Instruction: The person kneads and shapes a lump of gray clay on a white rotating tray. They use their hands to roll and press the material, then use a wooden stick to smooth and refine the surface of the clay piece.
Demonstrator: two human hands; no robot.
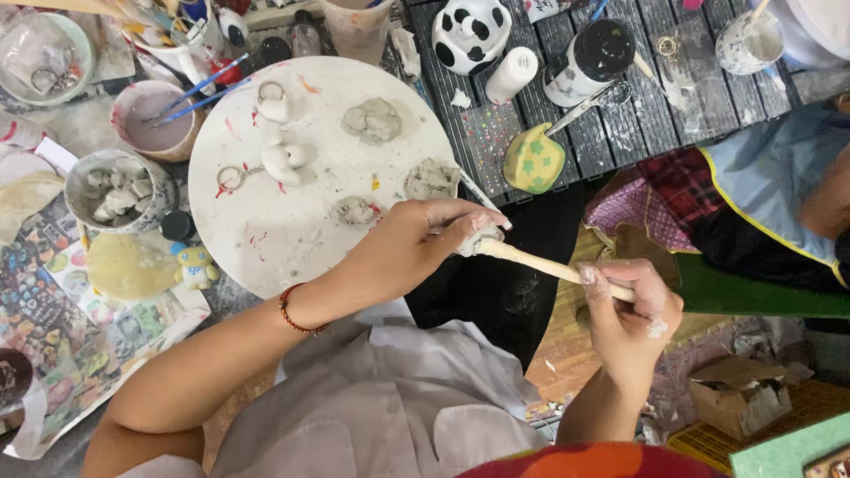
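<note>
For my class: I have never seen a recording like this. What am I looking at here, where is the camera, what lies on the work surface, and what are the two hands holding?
There is one picture, taken by a camera worn on a person's head, looking down. No machine: these are bare hands dusted with clay. The left hand pinches a small clay piece at the tip of a wooden stick; the right hand grips the stick's other end. On the table sits a round white board bearing grey clay lumps and small white figures. Around it stand a bowl of clay pieces, a cup with brushes, and a yellow-green painted piece.
</note>
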